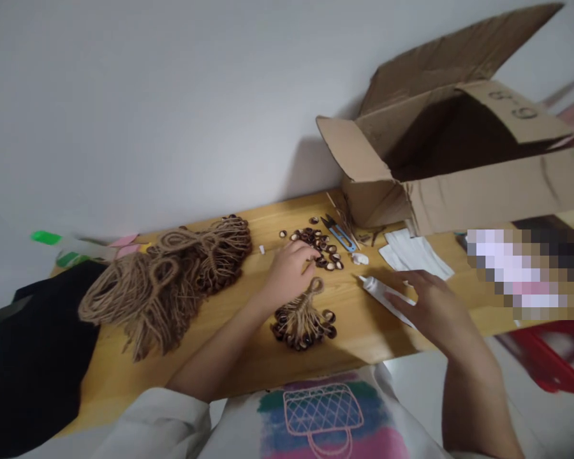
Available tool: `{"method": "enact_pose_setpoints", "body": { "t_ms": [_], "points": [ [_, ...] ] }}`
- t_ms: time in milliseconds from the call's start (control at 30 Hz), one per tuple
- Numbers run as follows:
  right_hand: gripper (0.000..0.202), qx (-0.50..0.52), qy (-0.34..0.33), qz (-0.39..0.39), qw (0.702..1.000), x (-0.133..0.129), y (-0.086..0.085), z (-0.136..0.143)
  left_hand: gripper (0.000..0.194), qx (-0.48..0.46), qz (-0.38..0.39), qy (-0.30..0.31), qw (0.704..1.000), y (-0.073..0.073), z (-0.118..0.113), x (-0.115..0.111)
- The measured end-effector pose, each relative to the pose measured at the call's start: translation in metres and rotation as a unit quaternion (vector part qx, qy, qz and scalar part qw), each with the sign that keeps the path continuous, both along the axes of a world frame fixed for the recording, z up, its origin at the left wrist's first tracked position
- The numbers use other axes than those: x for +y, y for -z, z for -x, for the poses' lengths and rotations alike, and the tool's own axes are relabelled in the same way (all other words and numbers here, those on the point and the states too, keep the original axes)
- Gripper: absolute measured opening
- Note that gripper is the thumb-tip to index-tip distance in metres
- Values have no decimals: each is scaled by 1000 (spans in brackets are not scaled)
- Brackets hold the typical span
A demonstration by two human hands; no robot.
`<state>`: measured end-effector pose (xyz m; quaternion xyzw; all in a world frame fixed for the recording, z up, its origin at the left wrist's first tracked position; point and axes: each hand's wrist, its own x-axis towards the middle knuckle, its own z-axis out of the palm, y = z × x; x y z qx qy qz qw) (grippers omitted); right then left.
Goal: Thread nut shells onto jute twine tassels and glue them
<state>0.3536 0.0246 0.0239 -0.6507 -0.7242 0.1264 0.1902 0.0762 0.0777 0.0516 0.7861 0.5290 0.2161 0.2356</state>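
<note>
My left hand (291,271) reaches to the near edge of a pile of small dark brown shells (332,250), fingers pressed together; what they hold is too small to make out. Just below it lies a looped bundle of twine (302,312) with dark shells fanned out at the ends. My right hand (428,306) rests around a white glue tube (385,298), whose nozzle points left toward the shells. A crumpled white piece (360,259) and blue thread snips (339,234) lie beyond the nozzle.
Large twine bundles (172,280) cover the table's left part, beside black cloth (43,344). An open cardboard box (488,185) stands at the back right. White cloths (416,255) lie before it. A small white cap (262,250) sits left of the shells. A red stool (550,357) is at lower right.
</note>
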Motion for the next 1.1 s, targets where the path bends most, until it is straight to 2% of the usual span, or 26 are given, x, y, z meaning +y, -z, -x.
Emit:
{"method": "enact_pose_setpoints", "body": {
  "t_ms": [67, 167, 233, 300, 400, 500, 567, 633, 733, 833, 900, 933, 1000, 1100],
  "points": [
    [51, 8, -24, -7, 1000, -10, 9, -8, 20, 19, -12, 85, 996, 0, -23, -9],
    [46, 32, -34, -50, 998, -19, 9, -12, 26, 90, -49, 222, 970, 3, -60, -17],
    [39, 48, -22, -78, 996, -23, 1, -14, 31, 122, -91, 270, 951, 7, -80, -18],
    [31, 90, -7, -72, 993, -28, -10, -17, 31, 145, -107, 305, 935, 10, -94, -15],
    [24, 222, -29, 16, 974, -39, -23, -23, 24, 176, -93, 334, 921, 17, -104, -10],
    [23, 329, -118, 155, 924, -51, -28, -29, 20, 174, -98, 333, 922, 24, -104, -6],
    [24, 343, -175, 243, 890, -56, -26, -31, 17, 158, -101, 321, 928, 25, -101, -3],
    [28, 340, -203, 305, 866, -55, -19, -30, 17, 132, -90, 300, 941, 21, -98, -1],
    [40, 398, -157, 307, 850, -47, -6, -21, 29, 51, -62, 254, 964, 4, -90, 0],
    [48, 516, -63, 185, 834, -32, 4, -1, 32, -20, -60, 221, 973, -10, -84, -5],
    [64, 582, 31, 130, 802, -19, 8, 16, 30, -34, -79, 216, 973, -14, -80, -10],
    [70, 602, 49, 133, 786, -12, 10, 25, 29, -34, -92, 211, 973, -14, -78, -13],
    [68, 608, 69, 139, 779, 0, 14, 39, 31, -34, -106, 198, 974, -14, -71, -16],
    [61, 639, 83, 187, 742, 13, 19, 48, 38, -38, -106, 163, 980, -15, -46, -9]
  ]
}}
